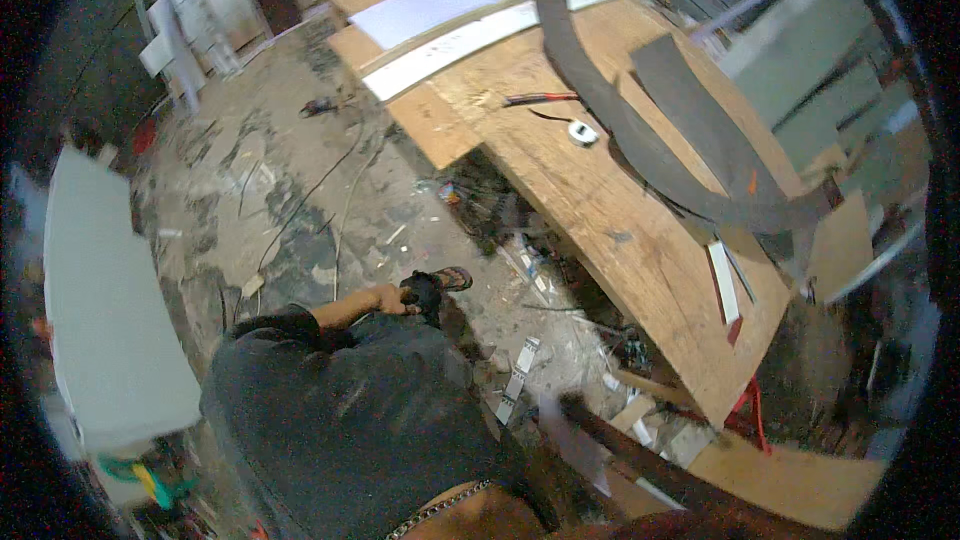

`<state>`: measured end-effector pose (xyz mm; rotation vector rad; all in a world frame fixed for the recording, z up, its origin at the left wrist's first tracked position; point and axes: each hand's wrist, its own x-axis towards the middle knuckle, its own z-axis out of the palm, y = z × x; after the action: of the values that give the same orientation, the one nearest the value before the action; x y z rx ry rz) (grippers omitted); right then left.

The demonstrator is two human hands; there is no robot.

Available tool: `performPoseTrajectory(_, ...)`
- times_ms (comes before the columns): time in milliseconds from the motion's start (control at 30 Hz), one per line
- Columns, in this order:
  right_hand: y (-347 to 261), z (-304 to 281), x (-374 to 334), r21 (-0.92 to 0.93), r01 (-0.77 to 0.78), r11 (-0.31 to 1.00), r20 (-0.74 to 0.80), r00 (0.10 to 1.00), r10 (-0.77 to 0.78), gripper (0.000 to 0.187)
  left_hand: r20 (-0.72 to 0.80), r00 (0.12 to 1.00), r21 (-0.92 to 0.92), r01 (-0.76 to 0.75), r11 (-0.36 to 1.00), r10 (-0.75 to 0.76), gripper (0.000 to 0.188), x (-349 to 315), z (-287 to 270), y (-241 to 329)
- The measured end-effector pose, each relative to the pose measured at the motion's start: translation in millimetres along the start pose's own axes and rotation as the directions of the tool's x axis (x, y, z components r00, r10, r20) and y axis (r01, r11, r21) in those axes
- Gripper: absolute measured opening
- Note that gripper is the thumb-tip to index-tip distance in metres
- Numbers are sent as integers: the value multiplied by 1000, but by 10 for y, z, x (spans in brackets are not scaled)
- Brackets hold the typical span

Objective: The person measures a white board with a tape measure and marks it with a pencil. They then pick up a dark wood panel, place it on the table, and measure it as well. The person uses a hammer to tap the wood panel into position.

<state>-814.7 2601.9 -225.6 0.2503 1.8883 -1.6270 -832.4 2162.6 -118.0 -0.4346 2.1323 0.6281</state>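
My left hand (392, 301) reaches out past the dark shirt, low over the floor, with its fingers curled against a black object (421, 290). The kind of that black thing is not clear, and the fingers are partly hidden. Just beyond it is a foot in a dark sandal (456, 279). No right hand can be made out. At the lower right runs a long, dark brown, blurred shape (660, 460) that I cannot identify.
To the right, a wooden worktop (590, 200) bears curved dark strips (585, 70), white panels (480, 40), a tape measure (582, 133) and a red-black tool (540, 98). Debris and cables (310, 190) litter the floor. A pale panel (115, 310) stands left; offcuts (640, 415) lie lower right.
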Motion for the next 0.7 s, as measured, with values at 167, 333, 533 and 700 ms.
performPoseTrajectory(167,-427,525,234,-231,231,945,453,885,-105,36,-164,974,-226,-191,955,156,50,-594,496,-781)
performPoseTrajectory(333,-855,1723,362,-191,480,856,791,591,-155,36,-167,982,-479,-158,864,88,42,-1380,662,-1327)
performPoseTrajectory(533,-1320,3285,578,-24,624,781,923,315,-223,36,-85,996,-521,-60,851,18,41,-1320,427,-1838)
performPoseTrajectory(700,-1550,4274,726,-267,624,734,899,435,-43,31,-206,977,-668,-186,721,60,41,-1091,435,-3025)
